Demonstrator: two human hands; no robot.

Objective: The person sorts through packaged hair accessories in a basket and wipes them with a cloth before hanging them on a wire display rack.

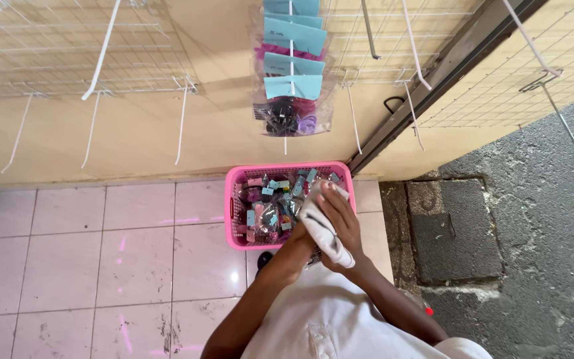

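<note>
Right hand wraps its grip around a white cloth, fingers curled closed over it, just above the near right corner of the pink basket. Left hand is tucked under the cloth against the right one; whether its grip is closed I can't tell. Both forearms angle up from a white shirt, meeting over the basket's near edge. The basket, full of small packets, sits on a pale tiled floor. Beyond the basket, a cream wall carries white wire racks and hanging packets with blue cards. Right of the basket, grey pavement.
</note>
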